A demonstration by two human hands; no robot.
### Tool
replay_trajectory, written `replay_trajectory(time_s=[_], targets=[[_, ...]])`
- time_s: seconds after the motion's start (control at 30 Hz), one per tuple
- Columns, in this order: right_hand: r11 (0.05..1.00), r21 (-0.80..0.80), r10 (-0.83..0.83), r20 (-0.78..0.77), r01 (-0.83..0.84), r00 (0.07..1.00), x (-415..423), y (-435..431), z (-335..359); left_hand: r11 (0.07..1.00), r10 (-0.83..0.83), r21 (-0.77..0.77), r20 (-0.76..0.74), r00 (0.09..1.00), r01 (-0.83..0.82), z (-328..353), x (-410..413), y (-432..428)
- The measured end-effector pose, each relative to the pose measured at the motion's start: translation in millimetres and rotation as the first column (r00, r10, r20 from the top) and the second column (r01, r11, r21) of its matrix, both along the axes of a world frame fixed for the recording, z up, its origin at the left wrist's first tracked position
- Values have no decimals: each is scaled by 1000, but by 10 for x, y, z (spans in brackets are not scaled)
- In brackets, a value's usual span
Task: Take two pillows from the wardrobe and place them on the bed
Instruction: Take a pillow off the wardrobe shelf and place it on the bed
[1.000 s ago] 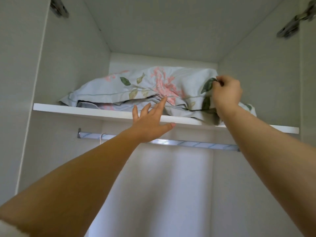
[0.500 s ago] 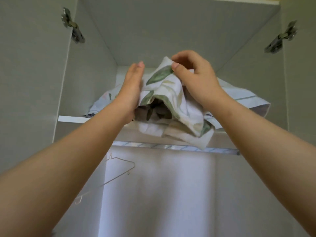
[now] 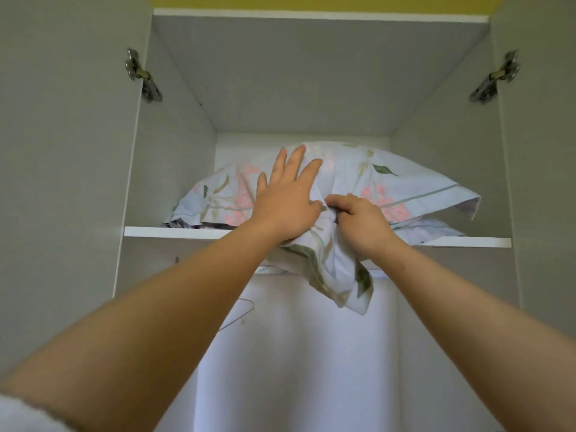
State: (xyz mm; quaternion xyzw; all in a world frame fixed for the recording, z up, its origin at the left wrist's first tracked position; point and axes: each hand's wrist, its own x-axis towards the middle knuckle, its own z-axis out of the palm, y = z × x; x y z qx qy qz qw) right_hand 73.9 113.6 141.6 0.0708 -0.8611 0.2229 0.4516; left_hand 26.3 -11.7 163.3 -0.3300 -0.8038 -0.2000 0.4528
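Reaching up into an open wardrobe (image 3: 174, 169), a person's right hand (image 3: 361, 222) clenches a bunched fold of a floral pillow (image 3: 405, 182) at the lip of the top shelf (image 3: 174, 231), apparently to drag it forward, while the left hand (image 3: 286, 198), just beside it, lies flat and ungripping on the pillow's top, seemingly steadying it. The shelf holds that pillow, a corner drooping below the hands, with what looks like a second one (image 3: 430, 229) beneath; neither has reached the bed.

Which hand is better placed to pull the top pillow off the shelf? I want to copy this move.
The right hand, probably: its fingers already pinch the floral pillow fabric at the shelf edge, while the left hand lies flat and open on top.
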Motion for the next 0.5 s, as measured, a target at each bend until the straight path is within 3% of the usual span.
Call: replay_trajectory(time_s=[0.07, 0.2, 0.37, 0.5], targets=[[996, -76, 50, -40, -53, 998, 4, 47, -48, 999, 31, -22, -71, 997, -32, -14, -45, 63], [956, -221, 176, -91, -192, 980, 8, 90, -161, 995, 62, 69, 63, 996, -66, -36, -79, 144], [995, -32, 99, -21, -99, 995, 52, 62, -199, 989, 31, 144, -49, 998, -23, -44, -100, -80], [991, 109, -75, -52, 81, 996, 51, 30, -262, 987, -48, 150, -116, 992, 65, -76, -32, -331]])
